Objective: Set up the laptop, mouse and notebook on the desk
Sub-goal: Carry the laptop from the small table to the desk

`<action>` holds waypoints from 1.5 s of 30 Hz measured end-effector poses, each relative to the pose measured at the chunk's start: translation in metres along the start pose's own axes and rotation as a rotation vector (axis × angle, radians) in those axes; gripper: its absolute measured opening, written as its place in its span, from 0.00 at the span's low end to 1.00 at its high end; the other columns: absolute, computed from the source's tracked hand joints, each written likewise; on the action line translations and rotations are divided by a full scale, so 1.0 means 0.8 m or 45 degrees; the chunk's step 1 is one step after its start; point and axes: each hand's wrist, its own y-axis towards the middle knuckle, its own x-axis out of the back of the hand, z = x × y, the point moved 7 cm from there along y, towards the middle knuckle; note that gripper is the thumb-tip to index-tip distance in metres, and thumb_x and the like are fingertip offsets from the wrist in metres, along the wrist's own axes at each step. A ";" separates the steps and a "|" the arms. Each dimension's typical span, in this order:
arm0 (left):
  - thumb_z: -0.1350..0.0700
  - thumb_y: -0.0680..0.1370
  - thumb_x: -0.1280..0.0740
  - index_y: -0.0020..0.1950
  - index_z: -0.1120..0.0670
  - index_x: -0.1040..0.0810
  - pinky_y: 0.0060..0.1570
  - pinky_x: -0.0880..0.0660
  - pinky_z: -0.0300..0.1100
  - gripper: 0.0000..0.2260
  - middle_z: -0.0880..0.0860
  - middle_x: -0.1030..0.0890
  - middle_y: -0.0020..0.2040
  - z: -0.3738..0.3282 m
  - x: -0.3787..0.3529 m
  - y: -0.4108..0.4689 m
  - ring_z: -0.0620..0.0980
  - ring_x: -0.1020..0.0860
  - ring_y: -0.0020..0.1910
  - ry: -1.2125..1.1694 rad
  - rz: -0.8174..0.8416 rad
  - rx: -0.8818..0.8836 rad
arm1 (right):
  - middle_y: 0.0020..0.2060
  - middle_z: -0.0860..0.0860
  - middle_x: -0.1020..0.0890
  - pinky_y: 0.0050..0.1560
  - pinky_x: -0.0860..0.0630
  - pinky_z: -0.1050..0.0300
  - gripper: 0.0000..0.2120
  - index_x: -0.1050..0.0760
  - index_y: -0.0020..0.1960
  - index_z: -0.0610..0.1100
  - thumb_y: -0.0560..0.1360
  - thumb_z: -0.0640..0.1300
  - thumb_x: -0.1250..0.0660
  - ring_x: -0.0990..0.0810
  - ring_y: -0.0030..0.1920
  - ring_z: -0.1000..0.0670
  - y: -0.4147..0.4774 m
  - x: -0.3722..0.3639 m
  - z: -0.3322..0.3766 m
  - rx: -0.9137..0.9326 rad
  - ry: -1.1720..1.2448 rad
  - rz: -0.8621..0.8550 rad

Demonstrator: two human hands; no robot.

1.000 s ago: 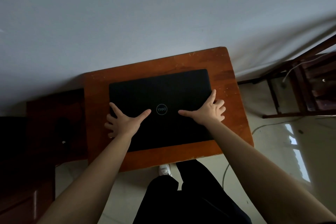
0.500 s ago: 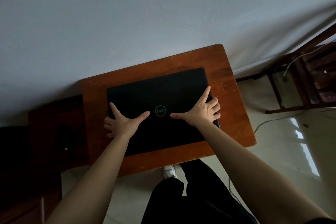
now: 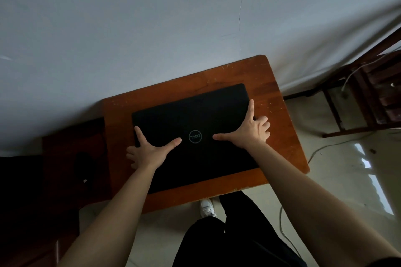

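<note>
Two hands share one job as we see it, and the biggest thing under them is the worktop (image 3: 280, 119), a small reddish wooden surface pushed against a pale wall. We judge it sits there so the wall backs whatever is set on it.

Next in size is the laptop (image 3: 195, 115), closed, lying flat and slightly askew, covering most of the wood and leaving only narrow bare strips to each side and along the near edge. Its logo reads upside down to us, so we take the hinge to be at the near edge, which would want a turn before the lid is opened.

Our left hand (image 3: 149, 151) lies on the lid's left edge, thumb stretched toward the logo, forefinger along the side, the other fingers curled over the rim. Our right hand (image 3: 249, 130) mirrors it on the right edge. Each grip is spread wide and pressed flat rather than pinching; we think this steadies and squares the machine by its sides.

Much is hard to make out. Left of the worktop lies a dark lower surface (image 3: 71, 158) with a dim rounded shape on it; it might be the mouse, but we cannot tell. No notebook shows anywhere. Fingers under the rims are hidden, and a wooden chair (image 3: 368, 93) is cut off at right.
</note>
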 end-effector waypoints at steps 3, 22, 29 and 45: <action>0.18 0.48 0.31 0.75 0.32 0.66 0.67 0.38 0.68 0.66 0.65 0.45 0.74 0.008 -0.003 -0.007 0.67 0.43 0.73 0.039 0.000 -0.021 | 0.72 0.37 0.40 0.67 0.33 0.37 0.78 0.74 0.75 0.62 0.45 0.77 0.23 0.38 0.72 0.35 -0.002 -0.001 -0.005 -0.009 0.008 0.023; 0.21 0.63 0.36 0.77 0.46 0.34 0.72 0.37 0.62 0.48 0.54 0.32 0.76 -0.015 0.029 -0.070 0.59 0.32 0.73 -0.603 0.643 -0.167 | 0.55 0.46 0.15 0.58 0.19 0.45 0.43 0.19 0.62 0.48 0.58 0.77 0.27 0.14 0.52 0.43 -0.134 0.038 -0.161 -0.215 1.362 0.281; 0.19 0.65 0.41 0.77 0.45 0.36 0.73 0.41 0.57 0.48 0.50 0.32 0.76 -0.082 -0.047 -0.172 0.55 0.36 0.76 -0.403 1.085 -0.560 | 0.47 0.48 0.14 0.36 0.19 0.54 0.31 0.17 0.53 0.56 0.66 0.78 0.37 0.15 0.45 0.44 -0.238 0.081 -0.309 -0.294 1.578 0.078; 0.19 0.67 0.48 0.68 0.44 0.25 0.49 0.22 0.48 0.41 0.50 0.15 0.52 -0.251 -0.287 -0.509 0.53 0.19 0.55 0.035 1.272 -1.083 | 0.65 0.37 0.23 0.56 0.24 0.36 0.46 0.31 0.74 0.57 0.64 0.83 0.43 0.24 0.63 0.32 -0.417 0.079 -0.718 -0.553 2.348 -0.423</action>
